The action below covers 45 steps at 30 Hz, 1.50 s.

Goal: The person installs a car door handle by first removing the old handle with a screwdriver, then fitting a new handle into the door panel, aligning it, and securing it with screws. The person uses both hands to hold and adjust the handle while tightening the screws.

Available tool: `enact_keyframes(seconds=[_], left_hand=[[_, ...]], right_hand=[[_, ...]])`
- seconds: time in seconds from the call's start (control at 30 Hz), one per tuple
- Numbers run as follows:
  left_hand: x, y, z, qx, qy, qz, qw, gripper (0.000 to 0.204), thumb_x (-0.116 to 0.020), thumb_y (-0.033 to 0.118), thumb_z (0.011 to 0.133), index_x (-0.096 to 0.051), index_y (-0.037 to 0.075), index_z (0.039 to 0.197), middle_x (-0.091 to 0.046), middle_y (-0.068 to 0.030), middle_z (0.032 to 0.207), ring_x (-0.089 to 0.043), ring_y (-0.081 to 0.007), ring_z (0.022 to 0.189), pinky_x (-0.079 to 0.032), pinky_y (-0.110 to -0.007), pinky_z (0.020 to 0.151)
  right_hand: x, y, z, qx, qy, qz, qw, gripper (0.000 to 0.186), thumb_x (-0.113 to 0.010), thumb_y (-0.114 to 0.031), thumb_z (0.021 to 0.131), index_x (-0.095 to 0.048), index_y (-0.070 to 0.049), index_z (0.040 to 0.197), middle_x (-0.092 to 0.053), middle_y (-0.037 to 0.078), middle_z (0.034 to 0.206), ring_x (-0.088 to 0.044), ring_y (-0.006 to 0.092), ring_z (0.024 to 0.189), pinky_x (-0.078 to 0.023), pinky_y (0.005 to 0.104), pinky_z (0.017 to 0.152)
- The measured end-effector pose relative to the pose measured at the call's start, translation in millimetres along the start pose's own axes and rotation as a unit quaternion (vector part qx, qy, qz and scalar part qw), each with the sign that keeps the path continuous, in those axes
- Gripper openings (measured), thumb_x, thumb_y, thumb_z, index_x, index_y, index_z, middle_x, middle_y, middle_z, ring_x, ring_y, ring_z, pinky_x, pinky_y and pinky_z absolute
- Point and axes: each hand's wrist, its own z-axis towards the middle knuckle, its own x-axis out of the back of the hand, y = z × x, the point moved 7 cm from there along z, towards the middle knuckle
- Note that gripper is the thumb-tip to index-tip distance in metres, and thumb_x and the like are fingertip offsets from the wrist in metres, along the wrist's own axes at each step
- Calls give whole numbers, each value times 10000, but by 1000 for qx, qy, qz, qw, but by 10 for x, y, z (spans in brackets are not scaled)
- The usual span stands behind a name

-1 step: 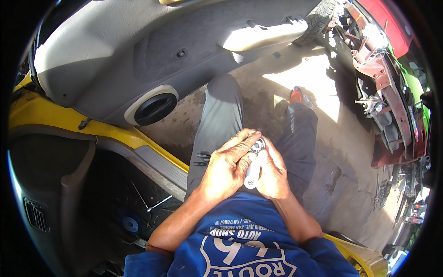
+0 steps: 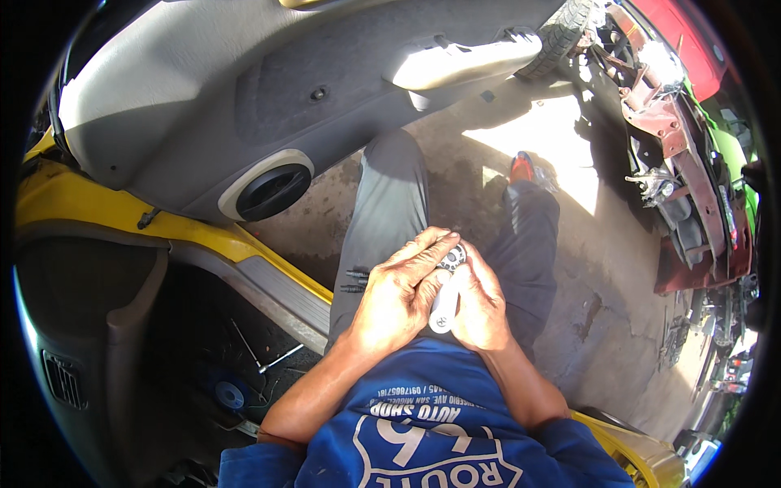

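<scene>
Left hand point(image 2: 399, 297): fingers bent, nearly closed, tips and thumb against dark round end point(image 2: 453, 258) of white handle point(image 2: 443, 313). Right hand point(image 2: 480, 305): curled closely along handle's other side, holding it too; handle sits between both hands, over the lap, free end toward blue shirt point(image 2: 415, 390). Small black ribbed pieces point(image 2: 353, 288) on left thigh point(image 2: 386, 195), beside left hand; exact count unclear. Left, dark footwell point(image 2: 183, 325) holds long metal tool point(image 2: 262, 368) and blue disc-like object point(image 2: 230, 396), details lost in shadow. Handle's underside, some right fingers hidden. Grey door panel point(image 2: 187, 106) cut off above; yellow sill point(image 2: 203, 236) bounds left side; concrete floor point(image 2: 602, 252) gives open room rightward, up to red-brown metal parts point(image 2: 671, 134)
</scene>
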Motion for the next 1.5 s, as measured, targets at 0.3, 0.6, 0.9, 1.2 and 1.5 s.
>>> enact_keyframes(seconds=[0.3, 0.6, 0.9, 1.2, 1.5], left_hand=[[218, -58, -20, 49, -30, -62, 996, 380, -753, 28, 914, -701, -16, 1288, -688, -214, 1309, -704, -262, 1143, -579, -350, 942], [325, -226, -165, 54, 80, -81, 992, 348, -822, 28, 855, -743, -30, 1189, -698, -193, 1292, -733, -176, 995, -608, -295, 832], [404, -203, -172, 27, 127, -79, 988, 270, -816, 37, 874, -768, -34, 1130, -710, -194, 1241, -734, -205, 1001, -610, -303, 859], [418, -425, -226, 102, 139, -168, 971, 543, -821, 50, 882, -615, -30, 1378, -624, -203, 1383, -716, -212, 1084, -624, -318, 881], [785, -519, -205, 154, 202, -167, 953, 711, -845, 50, 866, -472, -53, 1462, -716, -143, 1099, -695, -140, 931, -595, -285, 837]], right_hand=[[-143, 14, 4, -62, -61, 72, 994, 503, -459, -263, 1120, -391, 34, 1520, -598, 177, 1330, -682, 284, 1151, -613, 468, 944], [-224, -33, 96, -97, -59, 63, 992, 496, -510, -215, 1091, -432, 55, 1499, -612, 201, 1362, -665, 317, 1208, -600, 477, 979], [-273, -21, 176, -96, -49, 32, 994, 456, -492, -224, 1117, -442, 22, 1497, -612, 138, 1306, -660, 210, 1150, -584, 371, 971], [-300, -4, 515, -77, -17, 4, 997, 403, -549, -113, 1083, -461, -17, 1464, -597, 162, 1382, -643, 221, 1216, -574, 345, 984], [-796, 137, 1208, -4, -64, -63, 996, 426, -609, -115, 1054, -457, -10, 1437, -591, 203, 1377, -627, 282, 1254, -582, 405, 977]])
